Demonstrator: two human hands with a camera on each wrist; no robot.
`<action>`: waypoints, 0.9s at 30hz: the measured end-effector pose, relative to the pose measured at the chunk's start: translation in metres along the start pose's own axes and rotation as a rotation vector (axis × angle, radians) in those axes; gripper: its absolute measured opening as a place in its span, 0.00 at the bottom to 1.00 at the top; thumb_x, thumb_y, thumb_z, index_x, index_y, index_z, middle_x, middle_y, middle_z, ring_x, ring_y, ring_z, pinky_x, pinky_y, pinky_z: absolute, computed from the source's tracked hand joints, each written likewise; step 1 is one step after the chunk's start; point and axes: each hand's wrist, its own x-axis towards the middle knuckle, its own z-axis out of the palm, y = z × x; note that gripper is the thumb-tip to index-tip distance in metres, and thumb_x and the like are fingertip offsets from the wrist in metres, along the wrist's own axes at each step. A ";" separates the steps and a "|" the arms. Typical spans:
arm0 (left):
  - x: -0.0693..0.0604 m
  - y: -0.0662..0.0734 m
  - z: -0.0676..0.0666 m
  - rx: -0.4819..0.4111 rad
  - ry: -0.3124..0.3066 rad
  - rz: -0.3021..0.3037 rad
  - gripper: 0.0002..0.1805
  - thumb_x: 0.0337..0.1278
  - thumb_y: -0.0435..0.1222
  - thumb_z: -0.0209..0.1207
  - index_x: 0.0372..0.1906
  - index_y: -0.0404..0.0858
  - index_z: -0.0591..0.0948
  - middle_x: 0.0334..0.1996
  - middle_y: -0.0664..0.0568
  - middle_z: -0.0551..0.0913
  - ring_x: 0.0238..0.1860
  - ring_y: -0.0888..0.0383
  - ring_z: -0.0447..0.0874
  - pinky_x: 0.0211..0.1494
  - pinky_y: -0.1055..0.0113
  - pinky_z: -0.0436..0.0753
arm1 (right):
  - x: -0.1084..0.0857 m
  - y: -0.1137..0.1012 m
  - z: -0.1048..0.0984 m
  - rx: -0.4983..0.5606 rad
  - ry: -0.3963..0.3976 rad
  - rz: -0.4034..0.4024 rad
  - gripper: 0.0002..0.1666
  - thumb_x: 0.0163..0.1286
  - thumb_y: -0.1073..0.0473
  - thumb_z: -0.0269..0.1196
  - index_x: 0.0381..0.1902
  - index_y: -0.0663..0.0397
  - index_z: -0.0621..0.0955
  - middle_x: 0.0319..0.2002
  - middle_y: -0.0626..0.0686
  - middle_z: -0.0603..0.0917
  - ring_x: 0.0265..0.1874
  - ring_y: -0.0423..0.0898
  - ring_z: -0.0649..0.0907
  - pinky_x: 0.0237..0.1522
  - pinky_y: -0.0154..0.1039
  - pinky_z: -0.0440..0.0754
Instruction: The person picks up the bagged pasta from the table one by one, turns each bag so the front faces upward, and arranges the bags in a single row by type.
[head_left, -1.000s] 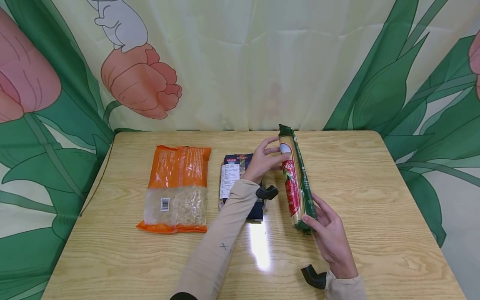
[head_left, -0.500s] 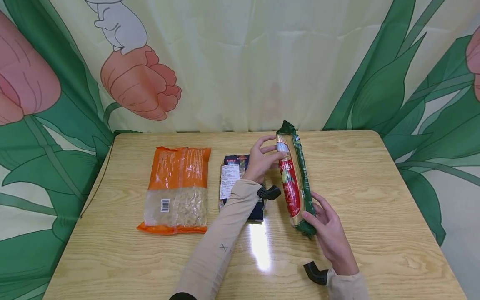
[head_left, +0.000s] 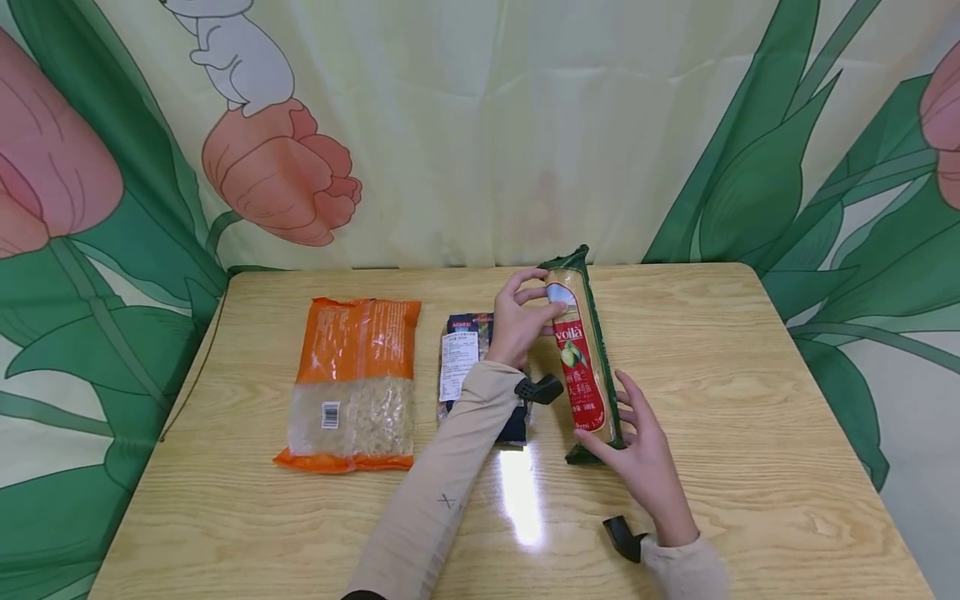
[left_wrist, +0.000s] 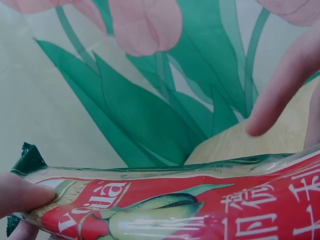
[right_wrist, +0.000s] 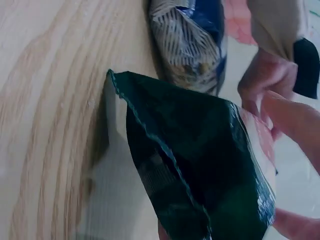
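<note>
A spaghetti packet (head_left: 576, 358) with a red label and dark green ends stands tilted over the table, label side up. My left hand (head_left: 517, 327) grips its far end, thumb on the front; the left wrist view shows that thumb (left_wrist: 25, 194) by the lettering. At the near end my right hand (head_left: 647, 454) holds the packet between the thumb on the label's lower edge and the fingers along the right side. Seen from the right wrist, the folded green end (right_wrist: 200, 155) is close to the tabletop. Fingers behind the packet are hidden.
Partly under my left forearm lies a navy pasta bag (head_left: 459, 362) with a white label. Further left, an orange and clear bag (head_left: 356, 342) of pale flakes lies flat. A flowered curtain (head_left: 465, 150) hangs behind the wooden table (head_left: 750, 400).
The spaghetti packet has turned so its red label faces up more fully, and it has shifted slightly left. My right hand has moved a little left and its thumb now lies on the label's edge.
</note>
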 end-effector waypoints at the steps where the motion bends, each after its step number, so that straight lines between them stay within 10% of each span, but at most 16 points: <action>1: 0.000 0.000 0.000 0.002 0.001 0.000 0.26 0.50 0.22 0.68 0.55 0.44 0.80 0.45 0.46 0.84 0.27 0.55 0.87 0.27 0.61 0.88 | 0.001 0.000 0.002 -0.021 0.001 -0.007 0.59 0.57 0.55 0.76 0.78 0.48 0.55 0.68 0.64 0.67 0.58 0.63 0.75 0.51 0.58 0.82; 8: -0.002 0.001 -0.001 0.030 -0.043 0.024 0.28 0.52 0.23 0.68 0.59 0.40 0.78 0.47 0.45 0.82 0.30 0.52 0.88 0.31 0.57 0.89 | 0.003 -0.001 0.008 -0.042 0.013 -0.031 0.50 0.60 0.62 0.73 0.76 0.46 0.62 0.66 0.63 0.70 0.54 0.62 0.76 0.38 0.43 0.85; 27: -0.012 -0.001 -0.013 0.229 -0.115 0.099 0.27 0.54 0.32 0.70 0.61 0.44 0.78 0.52 0.49 0.84 0.43 0.54 0.87 0.43 0.59 0.88 | -0.003 0.003 0.006 0.132 0.083 -0.049 0.41 0.61 0.70 0.70 0.70 0.50 0.68 0.64 0.62 0.76 0.51 0.49 0.81 0.44 0.27 0.82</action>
